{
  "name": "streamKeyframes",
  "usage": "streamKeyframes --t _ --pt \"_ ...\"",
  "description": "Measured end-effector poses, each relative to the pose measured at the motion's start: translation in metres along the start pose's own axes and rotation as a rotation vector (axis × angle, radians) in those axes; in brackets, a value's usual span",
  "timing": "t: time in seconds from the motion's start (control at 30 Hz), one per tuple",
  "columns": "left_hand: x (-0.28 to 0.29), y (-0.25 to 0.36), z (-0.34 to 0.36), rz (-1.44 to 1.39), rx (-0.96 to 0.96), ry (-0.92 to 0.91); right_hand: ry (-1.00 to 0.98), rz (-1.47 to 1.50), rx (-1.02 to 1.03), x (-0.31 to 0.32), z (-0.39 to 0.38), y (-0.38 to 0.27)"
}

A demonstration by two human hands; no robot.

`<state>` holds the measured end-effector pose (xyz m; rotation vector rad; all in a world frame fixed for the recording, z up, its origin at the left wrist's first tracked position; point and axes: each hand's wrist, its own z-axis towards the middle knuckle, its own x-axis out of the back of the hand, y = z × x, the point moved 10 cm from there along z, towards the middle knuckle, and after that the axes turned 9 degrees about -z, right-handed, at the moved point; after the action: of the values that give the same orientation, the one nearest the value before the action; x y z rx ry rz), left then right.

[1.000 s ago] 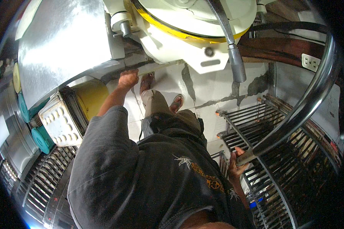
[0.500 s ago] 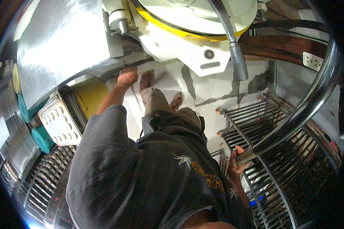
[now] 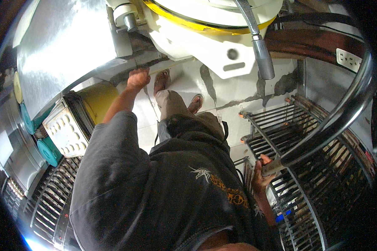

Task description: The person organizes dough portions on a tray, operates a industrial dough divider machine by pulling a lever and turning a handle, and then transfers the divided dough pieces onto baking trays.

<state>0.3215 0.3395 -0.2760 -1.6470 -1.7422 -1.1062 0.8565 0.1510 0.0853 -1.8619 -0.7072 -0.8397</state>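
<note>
My right hand (image 3: pixel 262 178) is closed round the worn end of a long, curved, shiny metal lever (image 3: pixel 326 131), low at my right side. The lever bends up toward a white machine (image 3: pixel 188 44) with a round, yellow-rimmed top. On that top sits a grey-gripped crank handle (image 3: pixel 262 56), with neither hand on it. My left hand (image 3: pixel 139 78) is held in a fist just beside the edge of a shiny metal table (image 3: pixel 67 50). Its fingers curl away from view, so whether it holds anything is hidden.
Dark slatted racks (image 3: pixel 297 167) stand close at my right. On the left are a stack of trays (image 3: pixel 67 129), a yellow container (image 3: pixel 98 100), teal lids (image 3: pixel 49 151) and another slatted rack (image 3: pixel 56 196). A wall outlet (image 3: pixel 348 60) is at the far right.
The whole view has shifted slightly. My left fist is a little farther forward against the table edge. My right hand keeps its hold on the lever, whose end shows slightly farther right.
</note>
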Motion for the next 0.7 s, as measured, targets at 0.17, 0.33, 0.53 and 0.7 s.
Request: streamKeyframes --t 0.17,0.33,0.53,0.7 --pt "0.0 -0.003 0.002 -0.005 0.024 0.032 0.059 0.059 -0.005 0.001 -0.004 0.007" --pt "0.008 0.004 -0.002 0.027 0.008 0.029 0.112 0.07 0.093 0.005 0.0 -0.015" --pt "0.011 0.004 -0.001 -0.028 0.062 -0.072 0.088 0.042 0.045 0.006 0.001 -0.011" --pt "0.018 0.01 -0.004 -0.007 0.081 -0.073 0.078 0.031 0.003 0.003 -0.006 0.007"
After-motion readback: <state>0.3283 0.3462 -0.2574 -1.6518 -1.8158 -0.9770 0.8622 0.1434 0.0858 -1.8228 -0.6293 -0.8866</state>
